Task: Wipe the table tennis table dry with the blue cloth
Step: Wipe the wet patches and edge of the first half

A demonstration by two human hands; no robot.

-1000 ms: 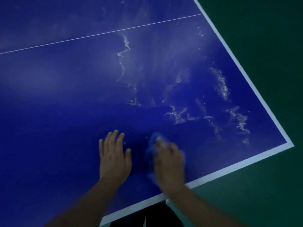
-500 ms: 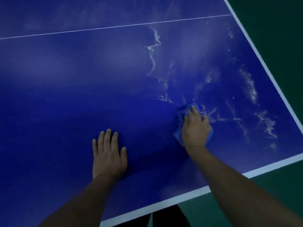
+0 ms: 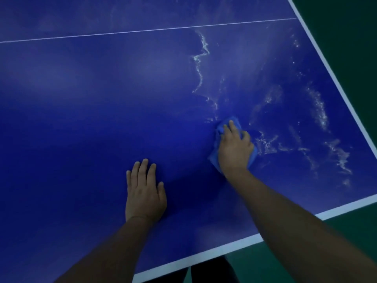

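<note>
The blue table tennis table [image 3: 102, 119] fills the view, with white water streaks [image 3: 201, 64] and puddles [image 3: 318, 107] across its right part. My right hand [image 3: 234, 152] lies on the bunched blue cloth [image 3: 232, 120], fingers bent into it, pressing it onto the table at the left end of the wet patch. The cloth shows ahead of my fingertips and on both sides of my palm. My left hand [image 3: 143, 193] rests flat on the surface, fingers straight and together, to the left of the cloth and nearer to me.
A thin white centre line [image 3: 142, 31] crosses the far part of the table. White edge lines mark the near edge [image 3: 224, 249] and the right edge [image 3: 334, 78]. Dark green floor [image 3: 350, 37] lies beyond both edges.
My right hand has pushed the cloth away from the near edge, out into the wet streaks. My left hand has stayed flat in the same spot. The view has shifted left.
</note>
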